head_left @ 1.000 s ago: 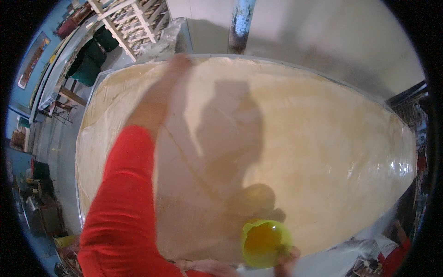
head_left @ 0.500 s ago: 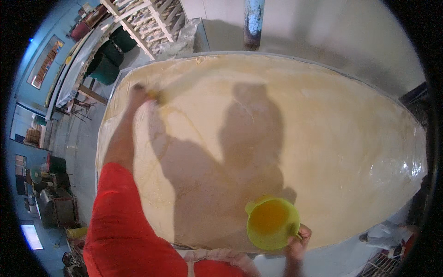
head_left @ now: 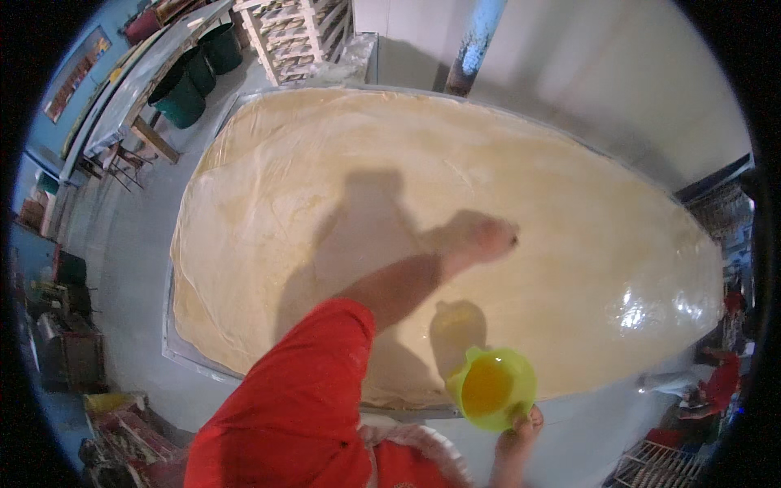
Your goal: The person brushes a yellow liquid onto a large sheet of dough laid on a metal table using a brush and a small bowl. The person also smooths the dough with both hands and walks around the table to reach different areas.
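A broad sheet of pale dough (head_left: pixel 561 228) covers the table, with a glossy patch towards its right end. My left hand (head_left: pixel 492 238) is over the middle of the sheet, closed and blurred by motion. Something dark shows at its fingertips, too smeared to name. By its handle, my right hand (head_left: pixel 521 429) grips a lime-green jug (head_left: pixel 525 382) near the table's front edge. Yellow-orange liquid (head_left: pixel 486 385) lies inside the jug. Shadows of my head, arm and the jug fall across the dough.
The metal table edge (head_left: pixel 167 325) runs along the left. Dark green tubs (head_left: pixel 177 99) stand beside another long table (head_left: pixel 122 122) at far left. A white rack (head_left: pixel 297 37) and a blue post (head_left: pixel 476 45) rise behind. A person in red (head_left: pixel 720 384) is at the right.
My left hand has swung from the dough's far left to its middle, moving right and nearer. The jug stays in my right hand, slightly shifted. The view has turned a little.
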Motion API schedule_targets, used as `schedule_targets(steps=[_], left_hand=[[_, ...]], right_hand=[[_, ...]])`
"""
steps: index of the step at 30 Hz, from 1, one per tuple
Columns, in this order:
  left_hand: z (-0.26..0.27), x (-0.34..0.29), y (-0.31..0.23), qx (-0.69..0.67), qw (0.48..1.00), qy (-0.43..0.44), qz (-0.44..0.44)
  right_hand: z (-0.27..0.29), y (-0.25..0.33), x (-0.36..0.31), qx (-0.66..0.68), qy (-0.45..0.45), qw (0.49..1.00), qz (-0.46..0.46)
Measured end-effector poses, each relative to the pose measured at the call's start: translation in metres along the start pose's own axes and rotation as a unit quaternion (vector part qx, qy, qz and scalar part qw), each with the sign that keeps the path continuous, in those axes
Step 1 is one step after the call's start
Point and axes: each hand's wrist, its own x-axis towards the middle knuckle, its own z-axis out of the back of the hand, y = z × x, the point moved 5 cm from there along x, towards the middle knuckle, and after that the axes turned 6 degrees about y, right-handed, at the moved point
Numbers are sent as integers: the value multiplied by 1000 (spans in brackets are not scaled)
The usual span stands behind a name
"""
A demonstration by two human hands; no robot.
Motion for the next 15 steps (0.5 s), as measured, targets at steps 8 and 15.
schedule_targets(steps=[8,15], left_hand=[[89,-238,245,-59,921,-147,355],[189,-511,263,251,824,-132,491]], right_hand=[[5,-17,-71,59,7,998,-13],[57,-33,-128,55,-21,998,37]])
